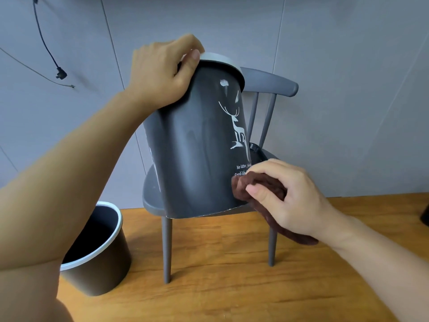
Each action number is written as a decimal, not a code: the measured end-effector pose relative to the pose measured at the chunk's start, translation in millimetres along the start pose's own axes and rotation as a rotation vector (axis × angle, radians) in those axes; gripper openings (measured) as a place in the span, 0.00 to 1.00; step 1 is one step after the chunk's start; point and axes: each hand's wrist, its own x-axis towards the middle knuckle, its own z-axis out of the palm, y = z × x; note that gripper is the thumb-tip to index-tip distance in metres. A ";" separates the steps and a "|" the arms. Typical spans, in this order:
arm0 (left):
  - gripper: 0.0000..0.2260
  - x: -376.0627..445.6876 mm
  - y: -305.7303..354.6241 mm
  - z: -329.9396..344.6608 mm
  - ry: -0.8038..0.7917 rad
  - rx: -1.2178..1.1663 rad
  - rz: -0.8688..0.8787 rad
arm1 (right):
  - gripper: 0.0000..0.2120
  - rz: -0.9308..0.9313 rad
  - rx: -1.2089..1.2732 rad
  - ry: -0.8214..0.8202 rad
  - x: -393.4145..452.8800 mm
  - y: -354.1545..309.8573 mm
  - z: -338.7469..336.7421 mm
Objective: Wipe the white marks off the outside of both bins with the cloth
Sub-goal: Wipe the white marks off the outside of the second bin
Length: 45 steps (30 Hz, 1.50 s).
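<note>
Wiping the first bin is the step in hand: the left hand (162,73) grips the rim of the tilted dark grey bin (195,147) on the chair (267,89), while the right hand (285,194) pinches the brown cloth (255,184) against its lower wall. White smears near the rim (not the printed deer) probably come next. The second bin (97,249) stands on the floor; its marks are not visible.

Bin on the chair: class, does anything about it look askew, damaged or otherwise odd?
Yes. The bin is tilted, its base edge resting on the chair, steadied at the rim by the left hand. A white smear sits near the rim above the printed deer.
</note>
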 end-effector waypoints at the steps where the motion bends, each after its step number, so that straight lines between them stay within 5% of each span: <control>1: 0.12 -0.1 -0.2 -0.1 0.000 0.003 -0.001 | 0.09 0.005 -0.022 0.023 2.4 -0.5 1.3; 7: 0.12 0.8 -1.1 2.0 -0.005 0.024 -0.010 | 0.09 -0.092 -0.095 -0.053 10.3 -27.6 24.6; 13: 0.12 0.8 -1.9 0.8 0.001 0.018 0.000 | 0.09 -0.224 -0.332 -0.343 1.5 -38.3 23.3; 21: 0.12 12.6 8.2 -1.6 -0.034 0.122 -0.112 | 0.07 0.041 0.080 0.306 14.5 -10.6 -4.2; 28: 0.27 15.8 25.4 12.4 -0.046 0.192 -0.201 | 0.08 0.120 0.075 0.386 18.5 -0.5 -0.2; 37: 0.25 12.3 16.9 20.4 0.031 -0.067 -0.186 | 0.07 0.188 0.080 0.523 29.7 10.5 -12.9; 45: 0.18 10.4 18.6 18.7 -0.008 -0.262 0.027 | 0.08 0.238 0.116 0.529 36.8 14.0 -14.5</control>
